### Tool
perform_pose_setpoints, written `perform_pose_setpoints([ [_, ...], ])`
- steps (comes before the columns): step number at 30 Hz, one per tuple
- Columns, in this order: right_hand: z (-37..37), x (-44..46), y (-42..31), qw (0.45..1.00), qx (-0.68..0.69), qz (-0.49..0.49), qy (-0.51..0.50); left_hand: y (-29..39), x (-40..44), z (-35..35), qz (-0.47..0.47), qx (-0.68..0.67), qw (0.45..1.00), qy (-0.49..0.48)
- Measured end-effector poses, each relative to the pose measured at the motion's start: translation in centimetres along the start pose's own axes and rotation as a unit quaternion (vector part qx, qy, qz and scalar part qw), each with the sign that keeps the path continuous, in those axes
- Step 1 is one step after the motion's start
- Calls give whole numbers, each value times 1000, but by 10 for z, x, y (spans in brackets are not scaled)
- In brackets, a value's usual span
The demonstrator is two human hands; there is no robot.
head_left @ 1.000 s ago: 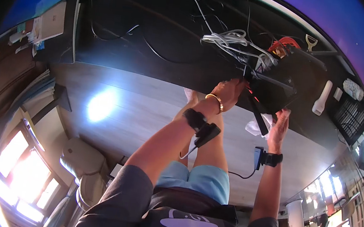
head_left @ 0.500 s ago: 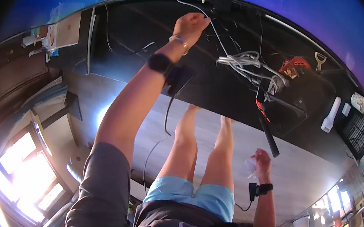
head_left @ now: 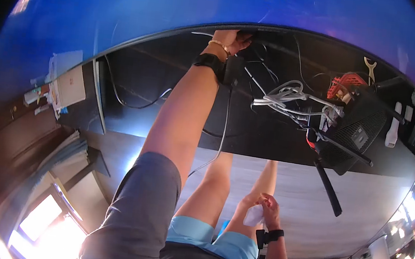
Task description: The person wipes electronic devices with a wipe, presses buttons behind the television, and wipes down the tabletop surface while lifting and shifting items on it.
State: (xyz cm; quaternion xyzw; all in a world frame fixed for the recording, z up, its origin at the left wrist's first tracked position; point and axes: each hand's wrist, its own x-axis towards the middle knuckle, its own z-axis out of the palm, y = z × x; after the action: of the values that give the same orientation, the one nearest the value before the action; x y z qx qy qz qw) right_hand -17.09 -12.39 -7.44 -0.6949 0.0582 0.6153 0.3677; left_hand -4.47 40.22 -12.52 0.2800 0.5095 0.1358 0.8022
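My left hand (head_left: 232, 41) reaches up to the lower edge of a large blue screen (head_left: 232, 4). Its fingers are bent and partly hidden in the dark by that edge, so their grip cannot be made out. Close to it, a pale cable (head_left: 254, 81) runs down to a bundle of coiled grey cable (head_left: 288, 95). Low over my legs, my right hand (head_left: 270, 212) is closed on a thin whitish tissue-like piece (head_left: 254, 215), which hangs from the fingers. Each wrist wears a black band with a small box.
On the black shelf (head_left: 262, 141) stands a black router (head_left: 357, 136) with antennas, one jutting past the front edge. Behind it are a red basket (head_left: 343, 86) and an open-ended wrench (head_left: 370, 70). A white long-handled object (head_left: 393, 127) lies at right; papers (head_left: 69, 88) at left.
My left hand has moved in under the screen's edge, hiding its fingertips. My right hand has come left, in front of my leg, still with the whitish piece. The camera view has shifted.
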Motion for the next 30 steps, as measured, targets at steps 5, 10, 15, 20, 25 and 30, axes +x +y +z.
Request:
perform_pose_setpoints([
  [5,45,-8,28,998,39,43,12,-6,-5,-1,45,-25,998,-32],
  [10,55,-8,55,996,38,53,54,-8,7,-11,42,-30,996,-67],
  [15,56,-15,58,995,0,96,13,-8,4,-10,68,-20,996,-49],
  [20,58,-17,106,995,24,100,-8,-14,-8,-9,44,16,998,-43],
  [25,55,-17,106,994,19,109,-16,-33,-41,-32,60,16,997,-54],
  [30,54,-20,119,994,86,70,5,-11,-41,-19,143,223,964,36],
])
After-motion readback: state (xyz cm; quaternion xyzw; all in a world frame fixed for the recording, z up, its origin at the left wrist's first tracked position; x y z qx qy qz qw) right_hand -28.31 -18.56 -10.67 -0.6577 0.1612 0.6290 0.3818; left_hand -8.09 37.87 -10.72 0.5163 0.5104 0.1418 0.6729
